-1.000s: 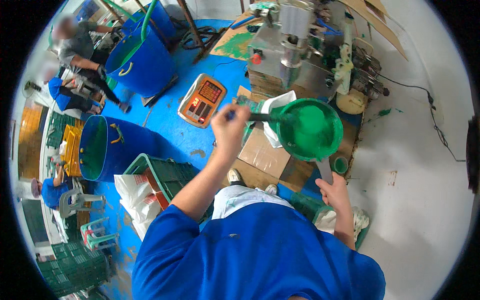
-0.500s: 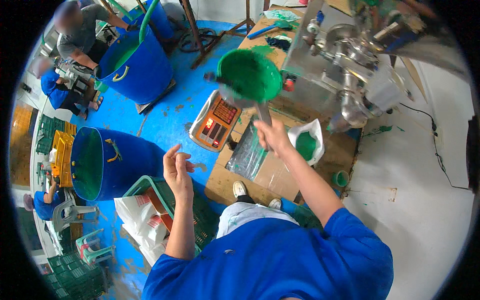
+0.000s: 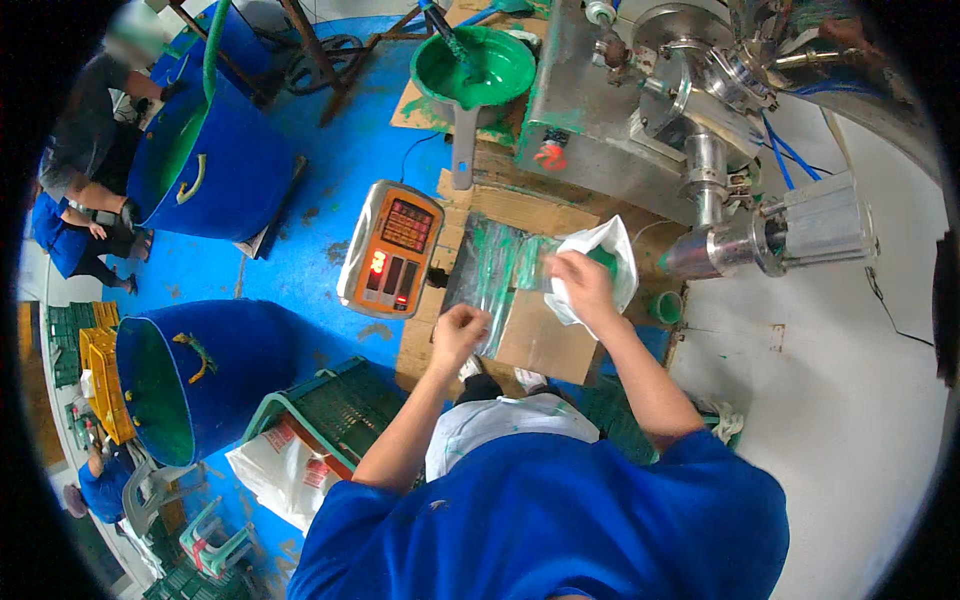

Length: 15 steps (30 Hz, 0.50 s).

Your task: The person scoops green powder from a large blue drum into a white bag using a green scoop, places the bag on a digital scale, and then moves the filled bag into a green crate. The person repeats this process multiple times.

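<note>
My right hand (image 3: 583, 288) is closed on the near left edge of a white plastic bag (image 3: 625, 262) with green material inside. My left hand (image 3: 461, 333) is closed over the clear plastic film (image 3: 488, 262) smeared with green; whatever its fingers may pinch is hidden. Farther off, a round scoop (image 3: 505, 72), coated green inside, rests with its grey handle (image 3: 464, 150) pointing toward me. A blue-handled tool (image 3: 440, 25) stands in the scoop. Left of the film sits an orange and white digital scale (image 3: 392, 250) with lit red digits.
Steel machinery (image 3: 700, 110) stands at the far right, a small green-stained cup (image 3: 665, 307) beside the bag. Blue barrels (image 3: 240, 370) with green contents are on the left. A green crate (image 3: 345, 415) holds white bags. Other people (image 3: 85, 130) work at the far left.
My right hand has let go of the scoop, which now rests farther back, and has taken hold of the white bag. My left hand has moved right, over the film, its fingers now closed.
</note>
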{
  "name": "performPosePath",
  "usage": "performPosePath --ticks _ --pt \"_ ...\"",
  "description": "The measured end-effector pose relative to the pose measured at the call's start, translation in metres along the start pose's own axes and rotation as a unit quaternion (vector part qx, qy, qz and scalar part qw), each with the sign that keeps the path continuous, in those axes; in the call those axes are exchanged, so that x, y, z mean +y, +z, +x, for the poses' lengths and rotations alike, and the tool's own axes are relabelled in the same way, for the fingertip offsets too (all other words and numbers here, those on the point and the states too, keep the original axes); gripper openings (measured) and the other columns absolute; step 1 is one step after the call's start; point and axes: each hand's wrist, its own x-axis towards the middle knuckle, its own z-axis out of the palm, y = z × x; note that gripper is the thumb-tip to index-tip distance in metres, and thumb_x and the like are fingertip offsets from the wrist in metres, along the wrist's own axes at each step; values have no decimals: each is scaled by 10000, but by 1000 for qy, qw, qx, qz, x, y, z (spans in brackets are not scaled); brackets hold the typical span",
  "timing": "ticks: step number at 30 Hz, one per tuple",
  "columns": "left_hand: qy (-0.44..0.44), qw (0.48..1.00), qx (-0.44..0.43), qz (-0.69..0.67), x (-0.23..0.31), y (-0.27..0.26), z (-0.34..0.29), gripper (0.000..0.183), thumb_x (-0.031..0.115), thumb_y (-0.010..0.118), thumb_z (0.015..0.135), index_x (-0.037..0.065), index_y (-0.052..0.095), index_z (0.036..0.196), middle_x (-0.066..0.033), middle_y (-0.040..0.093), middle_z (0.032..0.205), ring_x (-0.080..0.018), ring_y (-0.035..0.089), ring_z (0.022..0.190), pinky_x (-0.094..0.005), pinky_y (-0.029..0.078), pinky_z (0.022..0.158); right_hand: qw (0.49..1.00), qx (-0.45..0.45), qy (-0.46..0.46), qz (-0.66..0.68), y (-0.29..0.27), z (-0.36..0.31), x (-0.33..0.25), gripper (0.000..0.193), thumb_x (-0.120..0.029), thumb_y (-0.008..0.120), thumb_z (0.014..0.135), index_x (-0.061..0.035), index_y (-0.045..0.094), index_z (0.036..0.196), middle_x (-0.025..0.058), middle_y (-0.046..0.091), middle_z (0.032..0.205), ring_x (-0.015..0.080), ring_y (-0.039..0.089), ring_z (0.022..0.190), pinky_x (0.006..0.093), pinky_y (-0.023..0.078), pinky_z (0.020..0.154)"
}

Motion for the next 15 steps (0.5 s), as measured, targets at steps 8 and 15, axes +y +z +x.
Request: performPosePath --ticks 8,15 --pt "-95 955 -147 -240 -34 141 20 323 130 635 824 54 526 1119 -44 560 1096 -156 576 924 -322 474 797 973 -89 146 -154 -148 61 179 316 -347 537 875 -35 578 856 56 583 766 168 539 724 330 420 665" --pt "79 965 200 146 -11 156 -4 204 158 653 711 47 644 882 -95 653 803 -228 622 752 -361 476 695 962 -84 24 -259 -132 38 61 276 -286 625 808 -34 559 901 141 603 866 264 557 874 384 422 796"
